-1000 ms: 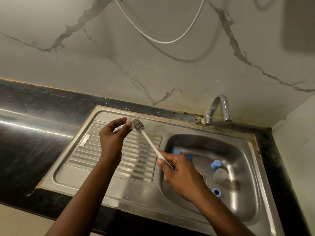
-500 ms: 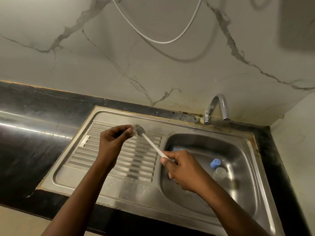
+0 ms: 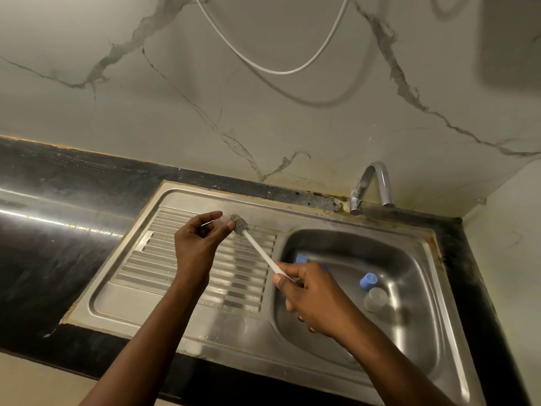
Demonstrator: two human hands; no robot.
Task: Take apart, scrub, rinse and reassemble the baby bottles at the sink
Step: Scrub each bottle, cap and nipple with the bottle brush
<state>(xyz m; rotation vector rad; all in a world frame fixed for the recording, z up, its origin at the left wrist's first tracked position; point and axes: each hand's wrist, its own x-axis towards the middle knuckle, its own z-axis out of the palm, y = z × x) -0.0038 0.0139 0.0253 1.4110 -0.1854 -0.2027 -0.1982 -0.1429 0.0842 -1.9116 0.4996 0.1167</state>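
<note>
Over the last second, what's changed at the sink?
The left hand and the brush have dropped slightly toward the drainboard; the right hand barely shifted. Nothing was taken up or let go: the left still pinches a small clear part, and the right still grips the brush. The blue cap and clear cup lie unmoved in the basin.

Brush (image 3: 240,225) against clear part (image 3: 223,221) — blue caps (image 3: 368,280) in sink (image 3: 409,259).

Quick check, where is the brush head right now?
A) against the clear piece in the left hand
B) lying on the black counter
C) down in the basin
A: the right hand holds the brush with its head against the clear piece that the left hand pinches, above the drainboard.
</note>
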